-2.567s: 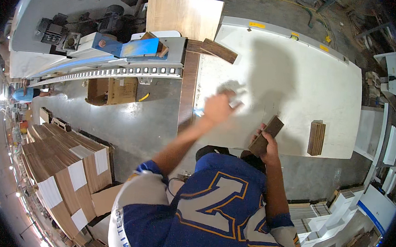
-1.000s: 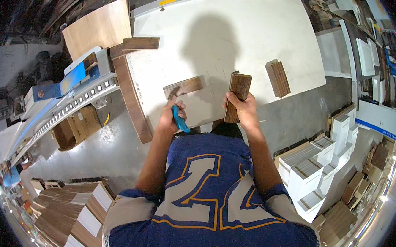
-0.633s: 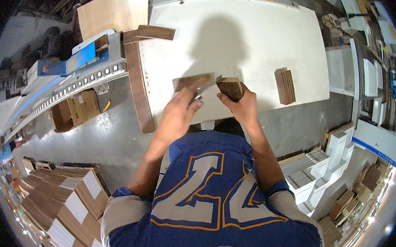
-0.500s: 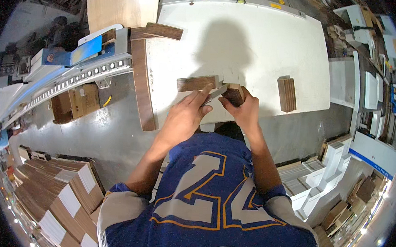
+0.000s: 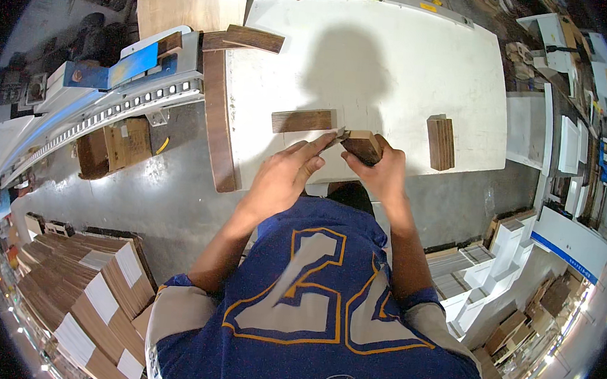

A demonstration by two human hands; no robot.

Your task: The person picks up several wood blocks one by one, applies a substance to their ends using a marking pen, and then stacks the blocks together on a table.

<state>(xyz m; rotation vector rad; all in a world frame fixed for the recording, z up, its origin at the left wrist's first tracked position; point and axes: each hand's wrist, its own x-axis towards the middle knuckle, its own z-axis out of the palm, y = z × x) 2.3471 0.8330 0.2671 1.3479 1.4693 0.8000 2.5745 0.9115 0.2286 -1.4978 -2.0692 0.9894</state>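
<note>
My left hand [image 5: 294,173] is closed around a thin metal-bladed knife [image 5: 340,133], its forefinger stretched along the blade; the handle is hidden in the fingers. The blade lies against the near-left edge of a small dark brown wood-grain board piece [image 5: 364,146], pinched between the thumb and fingers of my right hand [image 5: 388,173]. Farther left on the white tabletop [image 5: 424,71] lies a flat stack of brown board strips [image 5: 302,121]. Another stack of brown pieces [image 5: 441,143] stands to the right of my right hand.
A long spirit level [image 5: 401,3] lies along the table's far edge. Brown strips [image 5: 255,38] rest at the far left corner, beside a pale wood panel [image 5: 189,5]. A machine with a slotted rail [image 5: 148,93] stands left. Stacked panels [image 5: 111,274] fill the lower left.
The knife blade has shifted slightly, showing less of its length beside the board piece. My right hand has tilted the piece a little and moved slightly right. The stacks stay in place.
</note>
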